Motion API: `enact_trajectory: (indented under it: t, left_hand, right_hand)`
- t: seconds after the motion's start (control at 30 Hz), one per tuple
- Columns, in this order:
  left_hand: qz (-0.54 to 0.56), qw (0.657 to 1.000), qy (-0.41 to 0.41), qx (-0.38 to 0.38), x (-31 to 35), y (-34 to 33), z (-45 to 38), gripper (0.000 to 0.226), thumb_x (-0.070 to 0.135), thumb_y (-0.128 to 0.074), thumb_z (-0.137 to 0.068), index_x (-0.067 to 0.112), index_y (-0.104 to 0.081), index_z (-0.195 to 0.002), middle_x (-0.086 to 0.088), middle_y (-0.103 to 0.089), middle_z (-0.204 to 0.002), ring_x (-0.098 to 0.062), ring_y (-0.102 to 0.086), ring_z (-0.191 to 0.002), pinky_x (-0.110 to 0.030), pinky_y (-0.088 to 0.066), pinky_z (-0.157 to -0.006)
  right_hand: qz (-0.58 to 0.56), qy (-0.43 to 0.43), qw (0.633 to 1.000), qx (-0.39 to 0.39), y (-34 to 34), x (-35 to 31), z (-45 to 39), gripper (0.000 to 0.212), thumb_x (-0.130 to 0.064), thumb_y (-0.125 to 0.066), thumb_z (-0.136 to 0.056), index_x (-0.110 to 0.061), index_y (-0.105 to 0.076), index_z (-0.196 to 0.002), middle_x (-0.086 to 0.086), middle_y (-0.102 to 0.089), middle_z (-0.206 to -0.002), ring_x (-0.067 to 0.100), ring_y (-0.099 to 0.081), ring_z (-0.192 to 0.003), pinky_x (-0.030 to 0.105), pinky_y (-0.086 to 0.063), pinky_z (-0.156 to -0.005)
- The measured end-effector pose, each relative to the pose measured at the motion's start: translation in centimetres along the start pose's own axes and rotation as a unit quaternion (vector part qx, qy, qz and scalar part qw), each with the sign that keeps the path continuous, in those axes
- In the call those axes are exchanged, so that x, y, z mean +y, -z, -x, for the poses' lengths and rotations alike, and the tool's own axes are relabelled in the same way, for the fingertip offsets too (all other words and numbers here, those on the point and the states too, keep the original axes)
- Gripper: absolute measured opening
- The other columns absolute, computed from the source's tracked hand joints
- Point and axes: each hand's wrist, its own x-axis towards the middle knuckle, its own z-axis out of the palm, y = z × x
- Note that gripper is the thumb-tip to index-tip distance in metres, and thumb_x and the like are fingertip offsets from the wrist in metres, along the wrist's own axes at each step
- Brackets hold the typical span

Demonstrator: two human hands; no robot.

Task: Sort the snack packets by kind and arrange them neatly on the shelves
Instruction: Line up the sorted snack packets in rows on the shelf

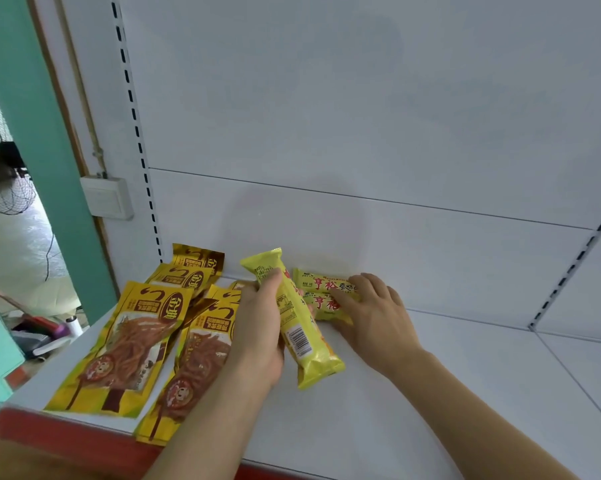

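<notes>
Holding a long yellow packet [296,323] above the shelf [448,375], the left hand [261,320] is wrapped around its left edge, thumb near the top seam, so that the packet points away towards the back panel [361,133] with its barcode side up. The right hand [375,310] lies flat with fingers spread loosely, pressing on two yellow packets [323,292] of the same kind that sit crosswise against the back of the shelf, one just in front of the other; it grips nothing, only steadies them. To the left, the gold noodle packets [132,341] lie in overlapping rows, some reaching the shelf's red front edge [67,434].

The step in hand seems to be adding the held packet to the yellow group. To do it well, the packet probably wants turning so that its long side runs the same way as the two already laid, and flipping so that the printed name faces up like theirs. Keeping the right hand on the pair should stop them sliding as the third one is nudged against them. It should be set close in front, edges lined up, and kept clear of the gold packets so the two kinds stay apart. The wrapper looks slick and puffy, so a light, even hold is likely enough.
</notes>
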Motion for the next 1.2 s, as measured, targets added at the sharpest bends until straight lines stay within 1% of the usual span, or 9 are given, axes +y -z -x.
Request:
enact_trajectory:
  t: [0.17,0.27,0.33,0.47,0.6,0.7,1.03,1.1,1.2]
  left_hand:
    - [-0.018,0.999,-0.014,-0.048,0.0,-0.8,0.0,0.037,0.031,-0.06,-0.104,0.002,-0.06,-0.126,-0.026,-0.072,-0.113,-0.042,-0.074,-0.101,-0.059,-0.059,-0.087]
    - [-0.014,0.997,-0.025,-0.075,-0.3,-1.6,0.3,0.035,0.026,-0.055,-0.106,-0.002,-0.062,-0.125,-0.029,-0.071,-0.117,-0.036,-0.074,-0.101,-0.049,-0.06,-0.084]
    - [0.0,0.994,-0.032,-0.101,-0.6,-2.0,0.6,0.035,0.022,-0.052,-0.106,-0.005,-0.061,-0.126,-0.028,-0.071,-0.116,-0.032,-0.073,-0.1,-0.047,-0.06,-0.088]
    - [-0.003,0.99,-0.035,-0.138,-0.6,-2.5,1.0,0.032,0.028,-0.051,-0.105,0.006,-0.062,-0.125,-0.016,-0.07,-0.113,-0.024,-0.071,-0.101,-0.037,-0.06,-0.079]
    - [-0.106,0.991,-0.026,-0.075,-0.1,-2.6,0.8,0.047,0.06,-0.06,-0.095,0.018,-0.066,-0.115,-0.009,-0.074,-0.105,-0.023,-0.073,-0.095,-0.037,-0.06,-0.071]
    - [-0.131,0.988,-0.06,-0.046,0.1,-2.7,0.9,0.033,0.043,-0.066,-0.098,0.011,-0.067,-0.107,-0.013,-0.071,-0.093,-0.022,-0.073,-0.078,-0.036,-0.062,-0.064]
    - [-0.168,0.979,-0.103,-0.051,-0.8,-1.1,0.8,0.02,0.014,-0.067,-0.1,0.017,-0.065,-0.12,-0.015,-0.07,-0.113,-0.03,-0.075,-0.097,-0.04,-0.065,-0.067]
    - [-0.253,0.957,-0.14,-0.035,-1.3,-0.2,0.7,0.024,0.014,-0.067,-0.1,0.019,-0.059,-0.123,-0.012,-0.07,-0.119,-0.026,-0.075,-0.097,-0.041,-0.065,-0.072]
    - [-0.52,0.816,-0.254,-0.005,-1.8,1.1,0.5,0.044,0.025,-0.068,-0.099,0.021,-0.051,-0.139,0.003,-0.062,-0.127,-0.017,-0.062,-0.11,-0.032,-0.052,-0.092]
  right_hand:
    - [-0.236,-0.134,0.962,0.016,5.2,-0.2,0.6,0.037,-0.044,-0.059,-0.097,-0.023,-0.065,-0.127,-0.002,-0.065,-0.122,0.019,-0.056,-0.118,0.024,-0.043,-0.093]
    - [-0.445,-0.154,0.872,-0.131,8.5,-2.0,1.3,0.036,-0.062,-0.051,-0.094,-0.033,-0.072,-0.098,-0.002,-0.07,-0.088,0.01,-0.063,-0.085,0.022,-0.046,-0.075]
    - [-0.461,-0.124,0.86,-0.179,8.9,-2.8,1.8,0.024,-0.059,-0.053,-0.095,-0.042,-0.068,-0.104,0.011,-0.068,-0.09,0.011,-0.057,-0.072,0.03,-0.046,-0.068]
    - [-0.436,-0.166,0.879,-0.097,8.6,-2.4,2.3,0.015,-0.047,-0.068,-0.088,-0.043,-0.067,-0.103,0.001,-0.067,-0.083,0.011,-0.059,-0.068,0.031,-0.049,-0.066]
    - [-0.255,-0.117,0.959,0.051,8.1,-1.1,3.2,0.038,-0.033,-0.08,-0.079,-0.035,-0.062,-0.112,-0.018,-0.056,-0.101,0.005,-0.057,-0.087,0.017,-0.043,-0.069]
    - [-0.17,-0.062,0.976,0.118,7.1,-0.4,3.9,0.045,-0.026,-0.083,-0.075,-0.024,-0.061,-0.114,-0.007,-0.052,-0.105,0.018,-0.058,-0.085,0.024,-0.041,-0.067]
    - [-0.182,0.006,0.981,0.066,6.9,1.9,4.6,0.047,-0.055,-0.051,-0.092,-0.028,-0.064,-0.128,-0.013,-0.063,-0.116,0.012,-0.056,-0.104,0.024,-0.048,-0.085]
    - [-0.164,0.027,0.985,0.051,6.6,1.8,4.6,0.045,-0.055,-0.052,-0.091,-0.029,-0.067,-0.124,-0.013,-0.067,-0.108,0.016,-0.059,-0.099,0.031,-0.053,-0.081]
    - [-0.109,0.045,0.992,0.047,5.4,0.9,4.7,0.041,-0.053,-0.053,-0.089,-0.028,-0.069,-0.117,-0.012,-0.068,-0.101,0.022,-0.062,-0.095,0.039,-0.056,-0.077]
